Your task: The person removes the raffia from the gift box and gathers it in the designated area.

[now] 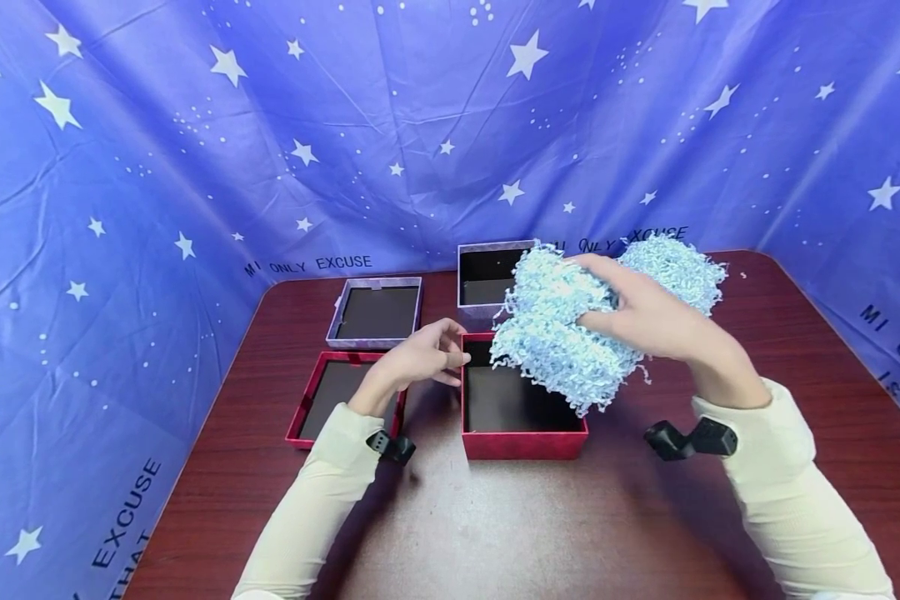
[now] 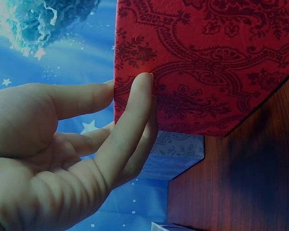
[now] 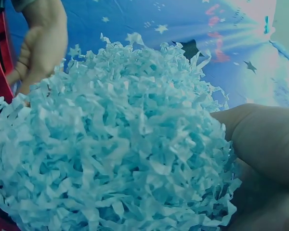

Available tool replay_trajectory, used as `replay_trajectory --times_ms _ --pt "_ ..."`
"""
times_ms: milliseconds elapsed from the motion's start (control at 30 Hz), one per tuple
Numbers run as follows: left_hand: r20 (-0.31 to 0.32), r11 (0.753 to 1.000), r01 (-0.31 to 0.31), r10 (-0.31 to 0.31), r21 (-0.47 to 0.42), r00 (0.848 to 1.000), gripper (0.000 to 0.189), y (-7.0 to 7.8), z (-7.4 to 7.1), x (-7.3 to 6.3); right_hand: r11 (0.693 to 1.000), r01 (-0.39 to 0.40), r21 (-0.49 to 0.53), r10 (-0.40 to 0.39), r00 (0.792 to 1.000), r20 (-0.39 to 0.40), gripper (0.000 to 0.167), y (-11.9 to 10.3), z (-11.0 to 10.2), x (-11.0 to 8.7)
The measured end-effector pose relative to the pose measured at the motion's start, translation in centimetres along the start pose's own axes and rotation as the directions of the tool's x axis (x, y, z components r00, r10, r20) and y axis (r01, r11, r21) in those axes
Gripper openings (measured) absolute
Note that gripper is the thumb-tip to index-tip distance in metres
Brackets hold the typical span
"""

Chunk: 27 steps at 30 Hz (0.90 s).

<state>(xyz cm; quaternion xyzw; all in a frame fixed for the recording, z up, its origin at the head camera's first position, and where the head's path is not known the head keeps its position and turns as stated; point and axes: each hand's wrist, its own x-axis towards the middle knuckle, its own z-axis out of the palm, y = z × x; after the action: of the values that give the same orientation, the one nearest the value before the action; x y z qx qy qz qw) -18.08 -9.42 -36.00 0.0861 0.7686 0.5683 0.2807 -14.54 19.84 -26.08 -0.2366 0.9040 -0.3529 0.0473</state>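
Note:
My right hand (image 1: 648,317) grips a big clump of pale blue shredded paper (image 1: 562,325), held over the right side of a red box (image 1: 525,446). In the right wrist view the shredded paper (image 3: 115,144) fills most of the picture, and the rest of that hand's grip is hidden behind it. My left hand (image 1: 427,354) holds the box's left wall near the rim. Up close in the left wrist view, fingers (image 2: 135,110) lie against the patterned outer side of the red box (image 2: 216,62). Its dark inside shows in the head view.
A second heap of blue shredded paper (image 1: 675,271) sits at the table's back right. Behind the red box stands a grey-purple box (image 1: 480,311). To the left lie a grey-purple lid (image 1: 371,342) and a red lid (image 1: 307,404), both dark inside. A starry blue cloth (image 1: 390,125) surrounds the table.

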Motion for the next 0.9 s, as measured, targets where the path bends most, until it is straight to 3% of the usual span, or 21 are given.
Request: replay_trajectory --times_ms 433,633,900 --pt "-0.002 1.0 0.001 -0.001 0.003 1.0 0.04 -0.2 -0.1 0.1 0.985 -0.172 -0.01 0.171 0.984 -0.052 0.077 2.5 -4.3 -2.7" --pt "-0.001 1.0 0.004 -0.004 -0.005 1.0 0.04 -0.2 -0.1 0.1 0.97 -0.241 -0.022 0.239 0.969 -0.061 0.083 5.0 -4.9 -4.0" --pt "0.002 1.0 0.012 -0.012 -0.012 1.0 0.04 -0.2 -0.2 0.2 0.971 -0.237 0.004 0.237 0.969 -0.074 0.083 8.5 -4.3 -5.3"
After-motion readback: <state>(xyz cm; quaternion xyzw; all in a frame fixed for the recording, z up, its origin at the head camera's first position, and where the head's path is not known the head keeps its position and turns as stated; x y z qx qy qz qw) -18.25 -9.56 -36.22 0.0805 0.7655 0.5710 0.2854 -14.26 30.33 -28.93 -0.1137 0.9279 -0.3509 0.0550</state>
